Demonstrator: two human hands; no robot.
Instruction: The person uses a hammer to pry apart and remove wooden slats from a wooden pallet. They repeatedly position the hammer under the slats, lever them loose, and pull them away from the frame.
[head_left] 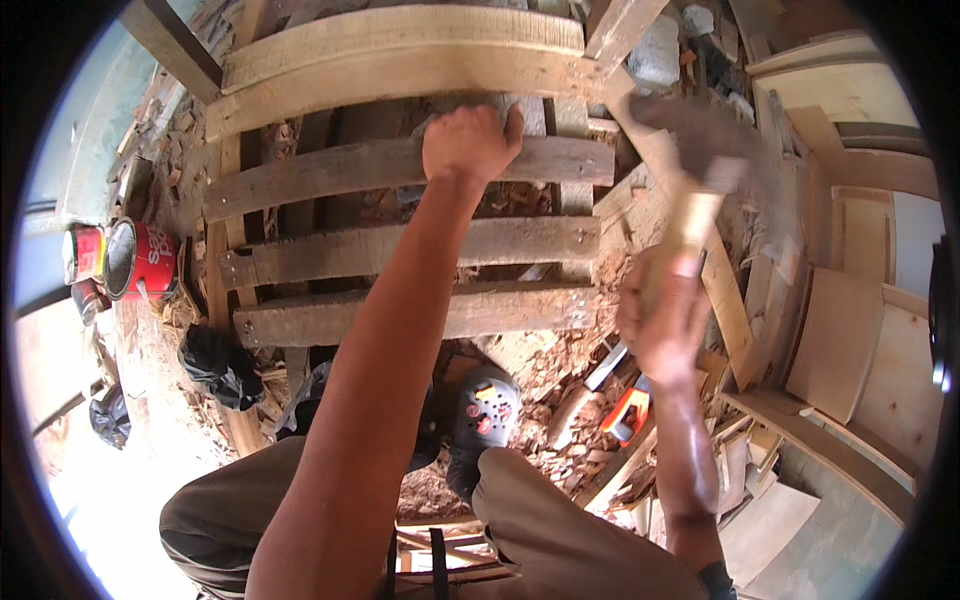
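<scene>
Left hand (pixel 466 143): I see it curled over a wooden slat (pixel 562 161).
Right hand (pixel 664 325): I see it gripping a blurred wooden-handled tool (pixel 696 208).

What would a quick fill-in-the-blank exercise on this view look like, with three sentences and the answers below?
The bare ____ hand grips a blurred, light-wood-handled tool.
Counting upward in the picture, the bare left hand is over the ____ slat of the brown wooden frame.
The large round red can is on the picture's ____ side.
Missing words: right; third; left.
</scene>
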